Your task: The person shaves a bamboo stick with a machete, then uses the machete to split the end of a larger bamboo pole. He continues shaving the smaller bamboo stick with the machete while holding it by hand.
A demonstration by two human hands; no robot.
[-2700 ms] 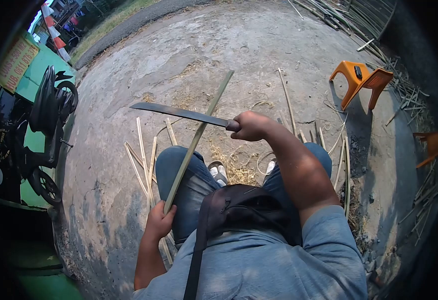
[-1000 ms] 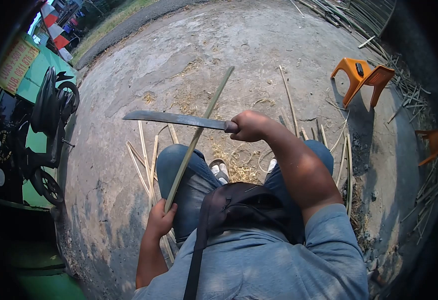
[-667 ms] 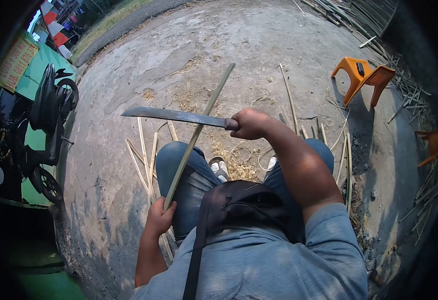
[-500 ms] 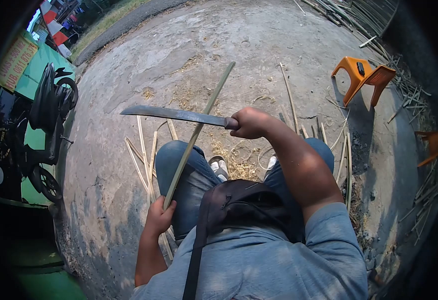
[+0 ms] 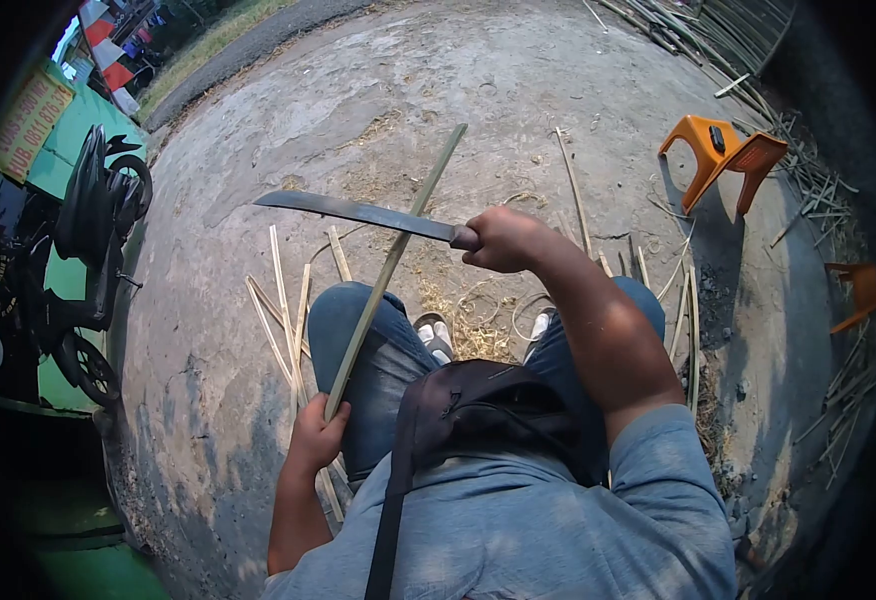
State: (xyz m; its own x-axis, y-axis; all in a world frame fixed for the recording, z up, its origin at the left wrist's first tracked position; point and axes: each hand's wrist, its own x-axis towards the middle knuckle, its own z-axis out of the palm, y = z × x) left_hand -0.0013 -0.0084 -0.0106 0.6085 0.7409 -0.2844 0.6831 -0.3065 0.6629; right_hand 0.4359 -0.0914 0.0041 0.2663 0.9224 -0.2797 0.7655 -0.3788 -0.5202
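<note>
My left hand [image 5: 320,432] is closed around the lower end of a long bamboo strip [image 5: 388,270], which slants up and away past my left knee. My right hand [image 5: 504,240] grips the handle of a machete [image 5: 358,212]. Its long blade points left and crosses the strip above its middle, appearing to touch it. The blade's tip lies well past the strip on the left. Both hands are in front of my lap, with a black bag [image 5: 488,410] resting between them.
Cut bamboo strips [image 5: 280,290] lie by my left leg, others [image 5: 693,340] by my right. Shavings [image 5: 483,325] cover the ground around my feet. An orange plastic chair [image 5: 703,140] stands at right, a motorcycle [image 5: 88,250] at left. A bamboo pile [image 5: 698,50] lies at the far right.
The machete's tip has tilted slightly upward, and its blade now crosses the strip a little higher. My left hand and the strip stay nearly in place.
</note>
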